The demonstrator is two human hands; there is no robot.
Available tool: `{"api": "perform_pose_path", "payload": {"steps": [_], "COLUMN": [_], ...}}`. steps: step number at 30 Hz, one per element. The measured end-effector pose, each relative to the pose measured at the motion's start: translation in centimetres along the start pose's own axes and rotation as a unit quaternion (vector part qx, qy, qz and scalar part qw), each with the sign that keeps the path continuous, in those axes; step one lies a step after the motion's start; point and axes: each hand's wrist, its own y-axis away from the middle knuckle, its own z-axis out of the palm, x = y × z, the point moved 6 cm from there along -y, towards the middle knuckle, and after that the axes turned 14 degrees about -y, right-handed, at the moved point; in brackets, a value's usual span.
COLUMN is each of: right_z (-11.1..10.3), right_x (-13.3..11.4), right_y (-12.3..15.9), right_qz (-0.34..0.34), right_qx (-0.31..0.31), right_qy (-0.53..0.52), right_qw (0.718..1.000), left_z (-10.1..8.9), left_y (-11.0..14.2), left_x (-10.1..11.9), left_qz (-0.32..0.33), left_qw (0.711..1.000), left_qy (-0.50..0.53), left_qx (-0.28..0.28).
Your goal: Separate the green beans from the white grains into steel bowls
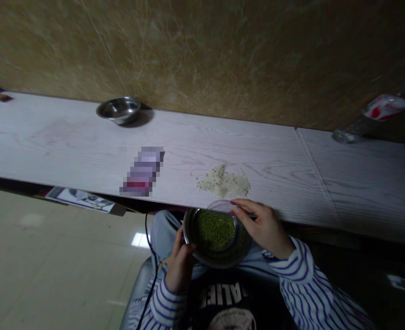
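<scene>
While the left grip holds the metal bowl of green beans, the right grip, pinching a clear round plastic piece, should move gently.

White table bears pale grains, bowl, bottle.
</scene>
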Motion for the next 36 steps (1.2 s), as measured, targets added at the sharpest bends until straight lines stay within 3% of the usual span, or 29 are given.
{"api": "perform_pose_path", "payload": {"steps": [6, 12, 19, 23, 28, 36], "right_z": [-1.0, 0.2, -1.8, -2.8, -4.9, -6.3], "right_x": [1.0, -1.1, -0.4, -0.2, 0.8, 3.3], "right_y": [0.4, -0.4, -2.8, -3.6, -4.4, -8.9], "right_qz": [0.024, -0.082, -0.123, -0.111, -0.052, 0.008], "right_qx": [0.084, 0.081, 0.097, 0.095, 0.133, 0.142], "right_qy": [-0.016, 0.115, 0.196, 0.192, 0.086, 0.02], "right_qw": [0.996, 0.987, 0.968, 0.97, 0.986, 0.99], "left_z": [-0.2, -0.3, -0.5, -0.1, 0.0, -0.6], "left_y": [-0.5, -0.8, -1.3, -1.5, -1.8, -1.5], "left_x": [-0.4, -0.3, -0.3, -0.3, -0.3, -0.2], "left_qz": [-0.002, 0.004, -0.007, -0.013, -0.008, -0.006], "left_qw": [1.0, 1.0, 1.0, 1.0, 1.0, 1.0], "left_qy": [-0.008, -0.01, -0.022, -0.012, -0.022, -0.001], "left_qx": [-0.003, -0.012, -0.007, -0.012, -0.004, -0.003]}}
